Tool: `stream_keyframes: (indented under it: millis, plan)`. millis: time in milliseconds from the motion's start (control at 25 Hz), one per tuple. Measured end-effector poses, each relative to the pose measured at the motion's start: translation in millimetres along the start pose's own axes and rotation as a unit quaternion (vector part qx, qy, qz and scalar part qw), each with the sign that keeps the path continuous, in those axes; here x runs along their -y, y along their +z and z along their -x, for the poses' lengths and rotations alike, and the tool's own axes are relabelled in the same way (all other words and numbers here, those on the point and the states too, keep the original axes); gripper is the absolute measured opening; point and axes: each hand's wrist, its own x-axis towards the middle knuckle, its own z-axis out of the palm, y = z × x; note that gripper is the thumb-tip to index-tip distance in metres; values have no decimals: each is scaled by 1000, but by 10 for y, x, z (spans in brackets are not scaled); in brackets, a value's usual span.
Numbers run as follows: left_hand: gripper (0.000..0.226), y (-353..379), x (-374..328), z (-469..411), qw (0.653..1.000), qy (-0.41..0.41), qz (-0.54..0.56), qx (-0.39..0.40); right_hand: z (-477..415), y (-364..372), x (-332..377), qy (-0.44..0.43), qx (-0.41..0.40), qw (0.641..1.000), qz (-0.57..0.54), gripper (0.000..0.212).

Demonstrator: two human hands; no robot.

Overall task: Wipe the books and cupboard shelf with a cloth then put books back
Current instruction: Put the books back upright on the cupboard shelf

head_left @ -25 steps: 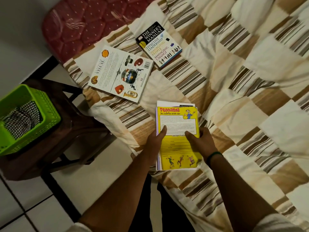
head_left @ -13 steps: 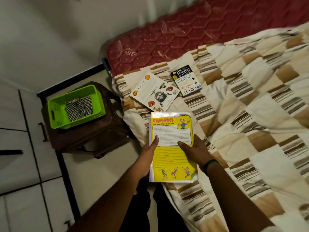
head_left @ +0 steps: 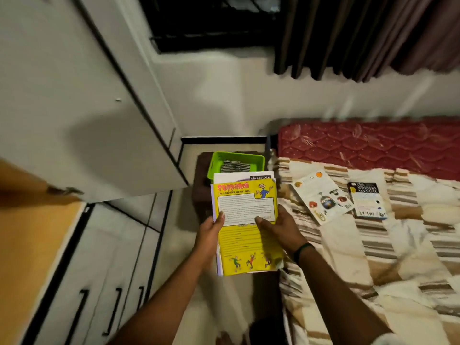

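My left hand (head_left: pixel 210 235) grips the left edge of the book stack (head_left: pixel 246 245), right hand (head_left: pixel 280 229) the right edge, thumbs on the yellow top cover. Stack hangs between cupboard (head_left: pixel 74 108) and bed (head_left: pixel 373 270); white book (head_left: pixel 321 195) and dark book (head_left: pixel 367 200) lie flat on the bed, cloth (head_left: pixel 234 166) in the green basket (head_left: pixel 214 165)

My count from here.
- Books flat on the bedspread (head_left: pixel 410 257): two, one white-covered book (head_left: pixel 321 195) and one dark-covered book (head_left: pixel 367 200).
- Held stack (head_left: pixel 245 235): one yellow magazine (head_left: pixel 239 195) on top, probably two more beneath; the edges are too blurred to be sure.
- Hands: two, left hand (head_left: pixel 211 230) and right hand (head_left: pixel 280 227).
- Green basket (head_left: pixel 216 163): one, holding one checked cloth (head_left: pixel 234 166).
- Stool (head_left: pixel 200 190): one.
- Black drawer handles (head_left: pixel 114 310): three.
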Motion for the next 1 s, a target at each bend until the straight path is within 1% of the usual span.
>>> stream_keyframes:
  millis: [80, 160, 240, 280, 360, 440, 520, 560, 680, 800, 840, 920, 960, 1000]
  plan:
    - [36, -660, -260, 329, 998, 34, -1, -43, 30, 671, 275, -6, 72, 997, 8, 40]
    - [35, -1311, -505, 689, 991, 83, 11, -107, 93, 1395, 550, -7, 144, 990, 9, 43]
    - [31, -1905, -743, 1039, 975, 137, 26, -176, 166, 2136, 827, -20, 200, 979, 9, 44]
    - [28, -2120, -857, 1192, 966, 155, 34, -206, 199, 2431, 940, -33, 212, 977, 14, 45]
    - [25, -2593, -1099, 1546, 938, 201, 60, -276, 325, 3095, 1232, -63, 265, 962, 20, 47]
    - [26, -3051, -1354, 1876, 908, 243, 91, -329, 416, 3730, 1526, -95, 331, 938, 29, 48]
    - [25, -3433, -1617, 2185, 880, 290, 122, -356, 449, 4313, 1837, -117, 402, 908, 31, 47]
    - [24, -3613, -1760, 2358, 865, 311, 126, -372, 461, 4629, 2002, -128, 443, 887, 28, 47]
    - [22, -4015, -2187, 2799, 832, 356, 107, -411, 550, 5435, 2471, -150, 526, 837, -7, 48]
    - [21, -4471, -2517, 3186, 780, 383, 93, -486, 738, 6304, 2879, -158, 605, 780, -5, 46]
    - [23, -4632, -2579, 3302, 757, 392, 94, -514, 842, 6575, 2979, -166, 625, 762, 6, 47]
    - [26, -4916, -2613, 3490, 700, 414, 86, -576, 1074, 7051, 3084, -204, 647, 734, 34, 52]
    - [26, -5061, -2604, 3568, 664, 418, 69, -617, 1212, 7265, 3111, -239, 641, 726, 62, 60]
    - [24, -5213, -2604, 3651, 622, 417, 52, -661, 1362, 7489, 3121, -303, 609, 724, 110, 69]
